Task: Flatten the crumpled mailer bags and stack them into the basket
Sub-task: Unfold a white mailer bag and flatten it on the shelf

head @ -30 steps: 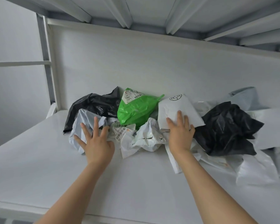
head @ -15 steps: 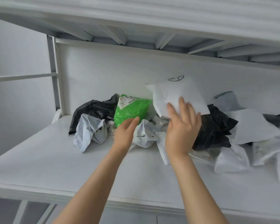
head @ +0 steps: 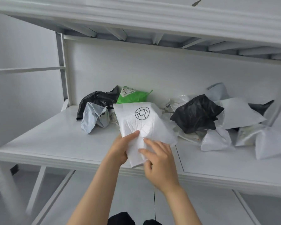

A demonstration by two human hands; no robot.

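Two hands hold one white mailer bag (head: 146,125), lifted above the front part of the shelf (head: 55,143). I read the left hand (head: 120,150) as gripping the bag's left edge: thumb across the front face, fingers hidden behind the film. The right hand (head: 161,161) pinches the lower corner, with its fingers lying on the face and its thumb curled at the bottom edge.

The bag is thin matte film, roughly rectangular, creased throughout and tilted. A black circular logo (head: 141,113) sits near its top.

Behind it on the shelf lies the pile:
- a glossy left black bag (head: 96,99);
- a grey bag (head: 94,117), crumpled into a peaked lump;
- a green bag (head: 133,96) with a printed label, its lower part covered by the held bag;
- a right black bag (head: 196,112), puffed and angular;
- several white bags (head: 240,112), pillow- and cone-shaped.

I cannot read the label print. The frame edge cuts off the far-right bags.
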